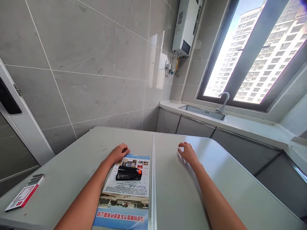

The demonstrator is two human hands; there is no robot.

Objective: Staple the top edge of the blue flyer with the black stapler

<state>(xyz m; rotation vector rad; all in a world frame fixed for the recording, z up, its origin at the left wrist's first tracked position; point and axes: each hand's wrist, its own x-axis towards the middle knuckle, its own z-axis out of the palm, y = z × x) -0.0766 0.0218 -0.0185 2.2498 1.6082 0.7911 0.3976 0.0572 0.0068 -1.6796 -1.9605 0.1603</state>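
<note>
My left hand (119, 152) rests on the grey table (72, 166) at the top left corner of a printed flyer (127, 191), its fingers curled under and touching the paper's edge. A black stapler with an orange end (129, 173) lies on the flyer, just below that hand. My right hand (187, 153) lies on the right half of the table with its fingers loosely bent and nothing in it, well apart from the flyer.
A red and white box (24, 195) lies near the table's left edge. A seam (153, 179) splits the table in two. Behind stand a counter with a sink (203, 111) and tap (223, 101), a window and a wall-hung water heater (187, 25).
</note>
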